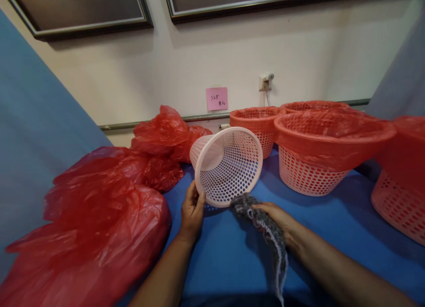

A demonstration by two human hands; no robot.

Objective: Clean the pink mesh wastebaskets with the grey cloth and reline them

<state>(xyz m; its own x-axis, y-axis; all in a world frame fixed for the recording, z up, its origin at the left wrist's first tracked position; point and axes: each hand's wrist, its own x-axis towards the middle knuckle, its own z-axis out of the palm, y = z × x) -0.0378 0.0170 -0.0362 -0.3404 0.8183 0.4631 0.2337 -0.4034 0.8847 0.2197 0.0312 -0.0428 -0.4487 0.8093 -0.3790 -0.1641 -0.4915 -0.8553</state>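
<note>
A pale pink perforated plastic basket [202, 158] is tipped on the blue table, its opening facing me. My left hand [192, 211] grips its rim at the lower left, thumb on the near side. In my right hand [274, 218] is a dark grey fuzzy cloth [244, 205] with a pale, stringy edge that trails down toward me. The front of the cloth touches or lies just beside the basket's lower rim; I cannot tell which. No contents show inside the basket.
Red plastic bags [109, 227] are heaped along the left. Several baskets lined with red bags, such as a wide one [312, 178], stand at the right and back. A pink note [217, 99] and a socket [264, 83] are on the wall behind the blue-covered table [219, 271].
</note>
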